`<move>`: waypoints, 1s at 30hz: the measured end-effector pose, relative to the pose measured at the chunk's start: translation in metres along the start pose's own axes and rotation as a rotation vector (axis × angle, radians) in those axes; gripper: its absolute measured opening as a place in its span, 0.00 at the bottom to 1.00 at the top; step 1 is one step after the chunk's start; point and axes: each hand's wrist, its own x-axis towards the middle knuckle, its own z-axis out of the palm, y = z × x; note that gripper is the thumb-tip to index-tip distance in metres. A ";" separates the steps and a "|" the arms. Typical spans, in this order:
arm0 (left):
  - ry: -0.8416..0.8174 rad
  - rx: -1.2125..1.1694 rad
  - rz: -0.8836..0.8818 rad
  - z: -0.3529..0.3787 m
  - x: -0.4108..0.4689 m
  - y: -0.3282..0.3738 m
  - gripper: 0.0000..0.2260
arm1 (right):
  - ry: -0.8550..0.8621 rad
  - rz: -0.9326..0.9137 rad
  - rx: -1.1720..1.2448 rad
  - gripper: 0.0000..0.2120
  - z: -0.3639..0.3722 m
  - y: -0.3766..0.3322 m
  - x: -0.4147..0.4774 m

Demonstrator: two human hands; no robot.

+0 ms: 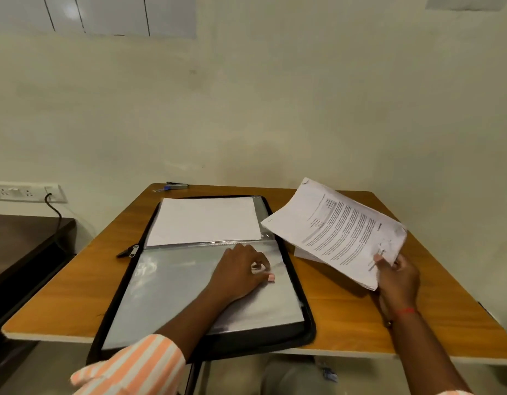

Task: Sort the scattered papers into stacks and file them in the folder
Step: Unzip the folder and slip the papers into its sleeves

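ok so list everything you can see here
table: 1, orange-brown wood, centre
folder: 1, black zip, open on table
clear sleeve: 1, transparent, near half of folder
white sheet: 1, white, far half of folder
printed papers: 1 stack, white, lifted right of folder
stapler: 1, silver and blue, table's far edge
socket panel: 1, white, left wall
black cable: 1, black, plugged into socket panel
side table: 1, dark, left
left grip: 1, pinches clear sleeve
right grip: 1, holds printed papers' near corner

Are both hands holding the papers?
No, only the right hand grips the papers; the left hand touches the open folder.
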 end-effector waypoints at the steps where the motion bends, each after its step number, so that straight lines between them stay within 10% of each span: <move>1: 0.025 -0.011 0.011 0.000 0.000 0.001 0.14 | 0.002 -0.006 -0.023 0.14 0.000 0.000 -0.001; 14: 0.235 -0.544 -0.307 -0.004 0.001 -0.007 0.03 | 0.044 0.046 -0.003 0.15 -0.033 -0.003 -0.024; 30: 0.154 -0.490 -0.306 -0.005 0.004 -0.005 0.04 | -0.174 0.119 -0.114 0.14 -0.094 -0.026 -0.027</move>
